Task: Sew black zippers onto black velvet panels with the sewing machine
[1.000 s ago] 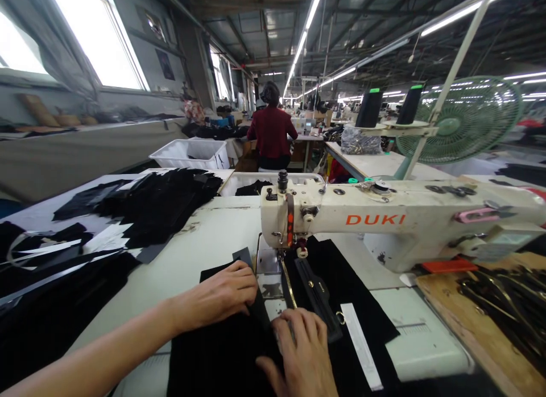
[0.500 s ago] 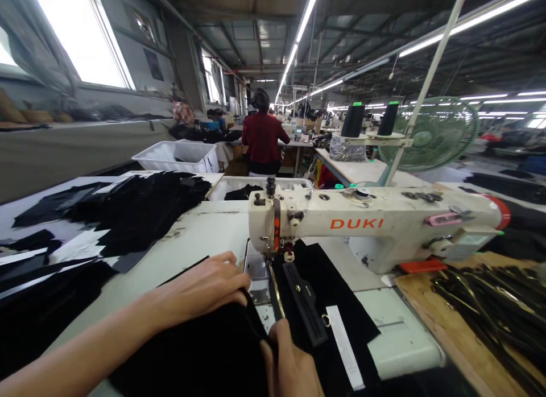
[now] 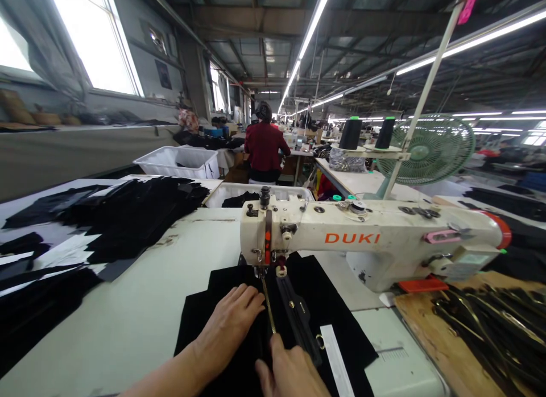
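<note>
A gold-toothed zipper (image 3: 269,309) runs from under the presser foot (image 3: 260,272) of the white sewing machine (image 3: 307,232) toward me, along black fabric (image 3: 198,311). My left hand (image 3: 234,323) lies flat on the fabric, left of the zipper, fingers stretched out and close together. At the zipper's near end my right hand (image 3: 296,371) is closed, index fingertip on the zipper and thumb at its left; the exact grip is partly hidden. Right of the zipper, on the black cloth, lie a dark strap piece (image 3: 296,314) with a gold stud, a gold ring (image 3: 319,341) and a white strip (image 3: 336,360).
Stacked black pieces (image 3: 140,215) spread over the table's left. Straps with gold edging (image 3: 490,329) lie on a wooden board (image 3: 420,323) at right. White bins (image 3: 179,161), thread cones (image 3: 350,134) and a green fan (image 3: 426,149) stand beyond. A person in dark red (image 3: 264,149) sits ahead.
The left-hand fabric, held folded up before, now lies flat beside the zipper, reaching the presser foot. My left hand has come down onto it. My right hand stays near the zipper's end.
</note>
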The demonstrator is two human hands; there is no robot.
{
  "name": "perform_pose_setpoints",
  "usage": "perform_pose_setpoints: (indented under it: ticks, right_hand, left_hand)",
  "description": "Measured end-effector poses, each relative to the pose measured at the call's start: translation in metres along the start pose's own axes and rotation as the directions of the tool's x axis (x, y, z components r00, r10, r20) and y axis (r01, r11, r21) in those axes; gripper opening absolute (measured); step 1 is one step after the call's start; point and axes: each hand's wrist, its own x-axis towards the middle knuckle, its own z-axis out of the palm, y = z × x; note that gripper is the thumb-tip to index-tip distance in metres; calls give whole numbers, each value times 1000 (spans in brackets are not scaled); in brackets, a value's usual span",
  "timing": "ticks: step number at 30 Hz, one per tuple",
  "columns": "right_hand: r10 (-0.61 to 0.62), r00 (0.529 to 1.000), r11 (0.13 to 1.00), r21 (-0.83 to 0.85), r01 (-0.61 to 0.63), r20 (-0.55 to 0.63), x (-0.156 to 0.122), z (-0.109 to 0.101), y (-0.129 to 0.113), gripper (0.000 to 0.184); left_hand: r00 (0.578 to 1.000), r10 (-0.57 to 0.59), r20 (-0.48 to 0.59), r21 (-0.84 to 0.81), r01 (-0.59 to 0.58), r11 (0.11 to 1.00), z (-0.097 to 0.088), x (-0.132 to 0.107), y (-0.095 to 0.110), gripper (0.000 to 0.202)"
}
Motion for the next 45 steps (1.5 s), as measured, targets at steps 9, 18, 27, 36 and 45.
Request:
perform_pose_setpoints:
  ticks: [9,18,27,36,45]
  right_hand:
    - [-499,860,859,69,507,-105,76,-43,54,36]
    - [-402,839,889,61,453,-367,52,-1,36,30]
    - [-428,809,877,30,479,-403,56,4,47,27]
    - [-481,771,843,22,538,-418,60,2,48,25]
    - [-447,760,863,-4,505,-471,60,2,47,24]
  left_hand:
    - [993,-12,-115,115,25,993,17,-33,16,55]
    - [994,109,-27,95,-106,990,1,-41,0,67]
    - [996,90,25,99,-92,991,3,-35,-8,67]
    - [988,149,43,109,-153,982,2,-31,-14,60]
    - [987,157,26,120,-159,980,-4,-30,-11,59]
